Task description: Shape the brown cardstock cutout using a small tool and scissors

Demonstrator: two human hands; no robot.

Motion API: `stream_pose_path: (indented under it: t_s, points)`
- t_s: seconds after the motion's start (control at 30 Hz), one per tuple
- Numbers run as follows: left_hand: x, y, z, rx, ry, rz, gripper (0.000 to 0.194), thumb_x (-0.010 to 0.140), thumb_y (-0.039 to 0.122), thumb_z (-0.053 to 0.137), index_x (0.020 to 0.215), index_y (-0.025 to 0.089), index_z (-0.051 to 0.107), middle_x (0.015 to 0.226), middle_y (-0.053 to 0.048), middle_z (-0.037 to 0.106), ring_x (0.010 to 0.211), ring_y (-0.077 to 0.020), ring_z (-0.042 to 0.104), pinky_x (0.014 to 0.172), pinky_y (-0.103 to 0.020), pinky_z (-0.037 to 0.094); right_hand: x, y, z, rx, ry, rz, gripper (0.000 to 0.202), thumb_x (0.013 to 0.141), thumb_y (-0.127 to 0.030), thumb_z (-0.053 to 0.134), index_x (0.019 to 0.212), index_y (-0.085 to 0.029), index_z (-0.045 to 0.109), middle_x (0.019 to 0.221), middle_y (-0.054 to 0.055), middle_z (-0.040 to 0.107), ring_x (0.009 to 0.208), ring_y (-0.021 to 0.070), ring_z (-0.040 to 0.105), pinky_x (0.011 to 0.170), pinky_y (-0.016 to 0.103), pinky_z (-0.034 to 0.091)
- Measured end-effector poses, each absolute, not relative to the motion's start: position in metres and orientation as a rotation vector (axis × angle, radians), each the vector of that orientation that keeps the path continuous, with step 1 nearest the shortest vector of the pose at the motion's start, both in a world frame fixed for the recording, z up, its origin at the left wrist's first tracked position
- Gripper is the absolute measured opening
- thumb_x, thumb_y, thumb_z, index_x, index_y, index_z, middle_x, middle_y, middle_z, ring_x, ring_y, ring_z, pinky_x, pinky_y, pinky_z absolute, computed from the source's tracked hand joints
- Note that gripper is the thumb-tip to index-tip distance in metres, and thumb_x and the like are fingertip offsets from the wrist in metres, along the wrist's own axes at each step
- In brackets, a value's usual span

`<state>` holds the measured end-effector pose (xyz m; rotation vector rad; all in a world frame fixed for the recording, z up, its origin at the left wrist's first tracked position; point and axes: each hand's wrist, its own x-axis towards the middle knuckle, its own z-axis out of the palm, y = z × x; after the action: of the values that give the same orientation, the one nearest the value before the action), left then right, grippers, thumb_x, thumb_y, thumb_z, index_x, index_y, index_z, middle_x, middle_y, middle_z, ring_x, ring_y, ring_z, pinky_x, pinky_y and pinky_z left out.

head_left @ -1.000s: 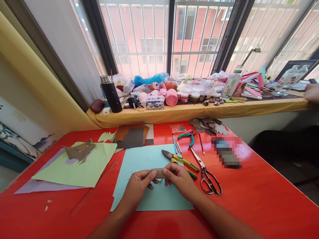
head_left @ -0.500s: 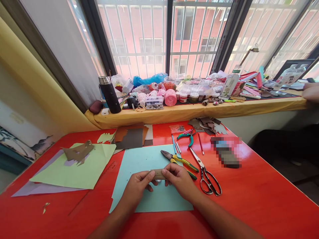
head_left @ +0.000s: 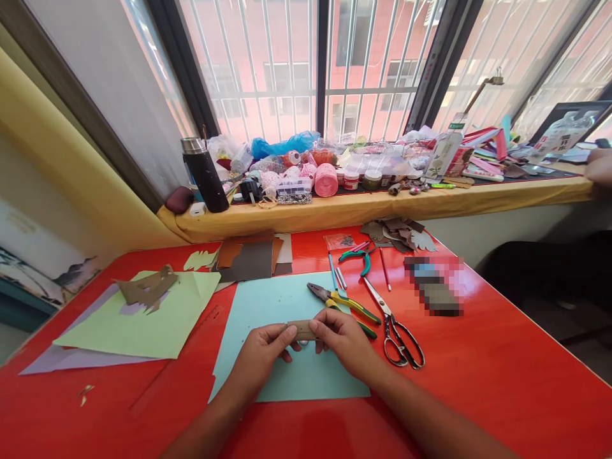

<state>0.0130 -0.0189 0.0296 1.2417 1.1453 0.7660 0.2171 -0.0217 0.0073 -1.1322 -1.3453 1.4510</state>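
Note:
My left hand (head_left: 268,347) and my right hand (head_left: 340,335) pinch the two ends of a small brown strip (head_left: 301,329), which looks like leather. Both thumbs press on its near face, and the fingers behind it are partly hidden. The strip is held above a light blue sheet (head_left: 306,382). A small shiny silvery thing (head_left: 304,343) shows just below the strip; what it is I cannot make out. Beyond my right hand lie pliers (head_left: 342,305) with yellow and green handles, and scissors (head_left: 392,328) rest to the right of them.
Green-handled cutters (head_left: 358,256), a red pencil (head_left: 385,271) and leather scraps (head_left: 399,233) lie farther back. To the left, a cut brown piece (head_left: 147,287) lies on a pale green sheet (head_left: 143,328). A black flask (head_left: 204,178) stands on the crowded windowsill. Another person's arm (head_left: 600,167) shows at right.
The view has shifted slightly, so the table appears a little higher. Both hands keep their pinch on the brown strip, with its face turned slightly more toward me.

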Motion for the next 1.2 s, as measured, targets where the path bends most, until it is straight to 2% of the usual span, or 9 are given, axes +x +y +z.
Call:
stream_pose_path:
  t_s: [0.23,0.37,0.5,0.73,1.2]
  points:
    - [0.0125,-0.0183,0.031,1.223,1.136,0.81,0.048,0.086,0.059,0.07,0.102,0.017,0.085,0.084,-0.009,0.076,0.076,-0.0206,0.06,0.066,-0.028,0.05,0.2168,-0.0216,0.0161,-1.101,-1.318,1.476,0.051,0.094,-0.069,0.059,0.082,-0.019,0.065,0.063,0.001,0.064,0.06,0.0159,0.057,0.062,0.029,0.044]
    - [0.0125,-0.0187,0.0304,1.221,1.15,0.825,0.047,0.087,0.059,0.069,0.1,0.017,0.085,0.078,-0.007,0.073,0.071,-0.0187,0.058,0.066,-0.029,0.05,0.214,-0.0228,0.0142,-1.027,-1.311,1.526,0.046,0.09,-0.065,0.068,0.089,-0.019,0.064,0.069,0.0,0.064,0.061,0.015,0.059,0.062,0.028,0.045]
    - [0.0125,-0.0187,0.0298,1.238,1.15,0.822,0.048,0.087,0.06,0.069,0.098,0.017,0.085,0.075,-0.006,0.072,0.07,-0.0183,0.058,0.067,-0.029,0.051,0.2105,-0.0243,0.0111,-1.017,-1.284,1.544,0.045,0.084,-0.061,0.077,0.085,-0.019,0.061,0.078,-0.001,0.062,0.062,0.0132,0.059,0.062,0.027,0.046]
    - [0.0135,-0.0187,0.0321,1.241,1.134,0.792,0.048,0.086,0.06,0.069,0.1,0.017,0.085,0.076,-0.006,0.071,0.07,-0.0181,0.058,0.066,-0.029,0.051,0.2118,-0.0252,0.0133,-1.045,-1.305,1.522,0.042,0.088,-0.059,0.074,0.082,-0.019,0.062,0.078,0.0,0.064,0.064,0.0133,0.059,0.063,0.028,0.044]
    - [0.0138,-0.0184,0.036,1.234,1.073,0.81,0.047,0.089,0.058,0.067,0.099,0.016,0.085,0.082,-0.008,0.074,0.076,-0.0206,0.06,0.067,-0.029,0.051,0.2118,-0.0246,0.0143,-1.028,-1.301,1.541,0.045,0.086,-0.061,0.074,0.08,-0.019,0.06,0.076,0.0,0.064,0.064,0.0139,0.06,0.063,0.028,0.046]
